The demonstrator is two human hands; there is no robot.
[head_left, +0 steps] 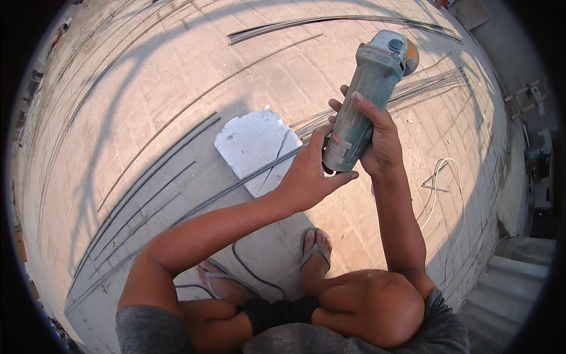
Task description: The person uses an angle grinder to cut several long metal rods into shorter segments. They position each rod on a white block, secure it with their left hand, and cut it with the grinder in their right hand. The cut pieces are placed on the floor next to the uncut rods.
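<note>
Paved ground (177, 88), outdoors, sunlit with broad shadow bands; pale stone slab (250, 141) lies flat on it, used as landmark. Dark line runs over the slab's right part, crack or mark, cannot tell.

Person squats on the near side of the slab, both forearms reaching forward. Angle grinder (356, 118), greenish body with grey head, is held up in the air to the right of the slab, tilted, head pointing away from the person. Orange disc (413, 57) shows partly at the head's right side. Right hand (380, 141) grips the grinder body from the right, thumb across the top face, fingertips showing at the far side. Left hand (309, 180) is cupped round the grinder's rear end, thumb under it, forefinger up along the left side; how firmly, cannot tell.

Thin metal rods (268, 169) cross the slab's near right part. More long rods (153, 156) lie left of the slab, a dark bundle (277, 30) beyond it, and a spread of rods (433, 82) to the right, passing behind the grinder. Pale cord (451, 162) loops well right of the slab. Sandalled feet (315, 252) and dark cable (253, 274) nearer than the slab; steps (507, 283) far right of it.
</note>
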